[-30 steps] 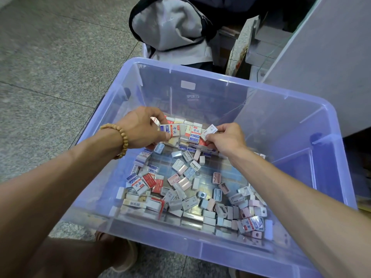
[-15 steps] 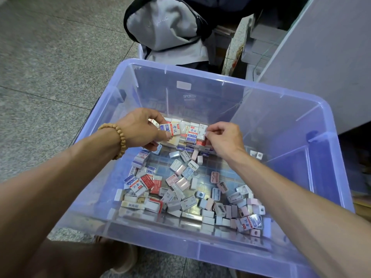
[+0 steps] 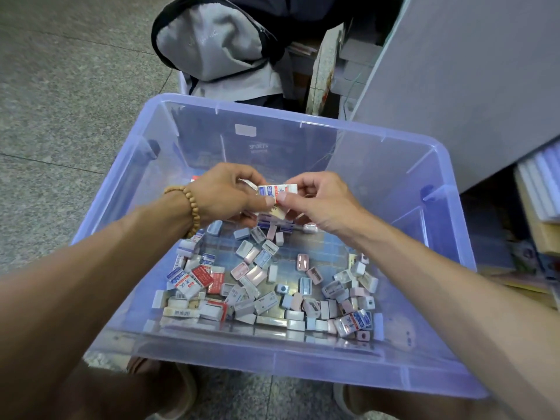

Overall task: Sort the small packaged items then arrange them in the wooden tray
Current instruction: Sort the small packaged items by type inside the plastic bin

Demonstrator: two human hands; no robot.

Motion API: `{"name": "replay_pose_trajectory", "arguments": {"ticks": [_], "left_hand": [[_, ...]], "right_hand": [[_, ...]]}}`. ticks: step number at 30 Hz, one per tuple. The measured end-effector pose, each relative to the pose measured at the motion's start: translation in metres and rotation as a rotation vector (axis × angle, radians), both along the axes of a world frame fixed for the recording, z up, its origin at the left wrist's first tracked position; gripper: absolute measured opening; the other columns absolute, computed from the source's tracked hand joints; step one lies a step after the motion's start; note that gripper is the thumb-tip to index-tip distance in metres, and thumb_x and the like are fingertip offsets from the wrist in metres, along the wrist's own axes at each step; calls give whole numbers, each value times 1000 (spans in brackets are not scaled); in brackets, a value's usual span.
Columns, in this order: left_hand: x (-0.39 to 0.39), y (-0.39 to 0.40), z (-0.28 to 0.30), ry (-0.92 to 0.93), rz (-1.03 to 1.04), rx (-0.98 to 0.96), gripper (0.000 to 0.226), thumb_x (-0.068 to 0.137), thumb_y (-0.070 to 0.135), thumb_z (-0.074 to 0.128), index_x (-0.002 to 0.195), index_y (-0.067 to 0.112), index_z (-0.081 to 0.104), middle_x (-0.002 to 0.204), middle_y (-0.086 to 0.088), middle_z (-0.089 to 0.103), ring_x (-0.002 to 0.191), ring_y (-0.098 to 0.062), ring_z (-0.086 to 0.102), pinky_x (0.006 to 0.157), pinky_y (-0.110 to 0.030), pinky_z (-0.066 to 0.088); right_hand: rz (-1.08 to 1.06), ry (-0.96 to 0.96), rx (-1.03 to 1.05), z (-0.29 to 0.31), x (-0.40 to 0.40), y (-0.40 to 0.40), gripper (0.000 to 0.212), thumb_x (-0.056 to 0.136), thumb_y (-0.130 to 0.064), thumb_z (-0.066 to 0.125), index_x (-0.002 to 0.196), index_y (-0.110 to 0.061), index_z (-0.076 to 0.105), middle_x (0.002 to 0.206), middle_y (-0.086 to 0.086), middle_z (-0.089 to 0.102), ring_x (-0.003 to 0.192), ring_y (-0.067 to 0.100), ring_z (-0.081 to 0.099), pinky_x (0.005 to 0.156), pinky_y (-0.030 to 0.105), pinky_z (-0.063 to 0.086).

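Note:
A translucent purple plastic bin (image 3: 272, 363) holds several small packaged items (image 3: 260, 286): white, red and blue erasers and pastel sharpeners. My left hand (image 3: 224, 192), with a wooden bead bracelet on its wrist, and my right hand (image 3: 318, 198) meet above the far part of the pile. Between them they pinch a small stack of white-and-blue erasers (image 3: 277, 190), thumbs touching at its lower edge. More erasers sit under the left hand's fingers. No wooden tray is in view.
A grey and black backpack (image 3: 218, 43) leans behind the bin. A grey cabinet panel (image 3: 469, 80) stands at the right, with stacked books (image 3: 539, 195) below it. Speckled stone floor (image 3: 60, 116) lies to the left. My feet show under the bin's near rim.
Both hands have risen from the pile and come together. The right hand has brought its eraser up against the stack held by the left hand.

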State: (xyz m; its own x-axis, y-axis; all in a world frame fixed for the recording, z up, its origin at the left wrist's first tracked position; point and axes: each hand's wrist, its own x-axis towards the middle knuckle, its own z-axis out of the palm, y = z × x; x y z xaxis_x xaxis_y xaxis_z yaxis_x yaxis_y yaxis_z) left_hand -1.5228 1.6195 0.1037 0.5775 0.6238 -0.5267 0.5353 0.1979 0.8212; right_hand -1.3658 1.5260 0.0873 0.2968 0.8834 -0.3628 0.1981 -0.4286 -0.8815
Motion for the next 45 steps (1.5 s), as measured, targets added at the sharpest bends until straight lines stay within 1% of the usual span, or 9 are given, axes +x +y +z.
{"name": "replay_pose_trajectory", "arguments": {"ticks": [5,13,23,27,31,35,39,42,45], "left_hand": [[4,3,-3,25,19,25,11,82,3,71,90,7,64,64,-5,64,54,-18,61,56,-29,59],[-3,7,-7,112,36,65,8,86,2,68,94,5,68,86,-19,72,60,-22,62,62,-30,59],[-17,12,-9,50,-54,-21,35,72,-15,73,101,3,66,85,-12,75,78,-23,71,69,-35,61],[-18,13,-10,25,-88,-13,32,77,-12,71,103,6,67,92,-13,75,78,-22,72,75,-39,61],[-19,11,-9,5,-68,-9,32,77,-13,69,104,4,67,96,-22,72,76,-23,71,73,-37,61],[-19,10,-9,-17,-66,-15,34,77,-13,70,102,8,69,92,-16,73,79,-24,71,76,-38,61],[-19,3,-11,-17,-130,-19,40,76,-15,70,108,9,68,97,-17,73,81,-21,70,75,-31,60],[-21,-5,-11,98,-250,47,49,72,-13,75,113,14,67,99,-3,75,91,-19,71,84,-31,58],[-24,-9,-7,169,-237,133,40,78,-14,70,104,16,70,78,8,74,70,-7,69,66,-18,57]], "right_hand": [[-298,287,-59,-6,18,-3,8,91,-9,69,87,-10,62,75,10,70,57,17,68,48,23,52],[-425,62,-242,-36,29,13,25,84,-5,74,64,-10,61,54,7,56,43,14,45,41,21,40],[-410,-68,-229,-70,20,28,21,80,-6,80,66,-14,68,60,2,68,54,12,62,56,27,51],[-341,-187,-248,-74,21,28,18,77,-15,84,64,-17,71,74,1,74,79,19,72,81,40,60],[-307,-499,-170,-56,12,18,21,85,-23,69,66,-14,68,71,-4,69,75,16,64,68,29,50],[-101,-121,-54,-16,-13,5,16,92,-24,66,80,-15,73,75,-2,71,67,7,62,59,22,50],[30,-17,-99,-13,-26,-17,7,85,-14,77,91,-11,74,75,7,73,67,14,65,77,43,59],[15,71,-179,-14,-29,-29,7,86,-10,77,88,-9,70,81,11,73,66,16,66,61,29,59],[-30,142,-206,-13,-28,-31,11,87,-9,76,80,-12,68,77,4,71,60,14,63,44,17,45]]}}
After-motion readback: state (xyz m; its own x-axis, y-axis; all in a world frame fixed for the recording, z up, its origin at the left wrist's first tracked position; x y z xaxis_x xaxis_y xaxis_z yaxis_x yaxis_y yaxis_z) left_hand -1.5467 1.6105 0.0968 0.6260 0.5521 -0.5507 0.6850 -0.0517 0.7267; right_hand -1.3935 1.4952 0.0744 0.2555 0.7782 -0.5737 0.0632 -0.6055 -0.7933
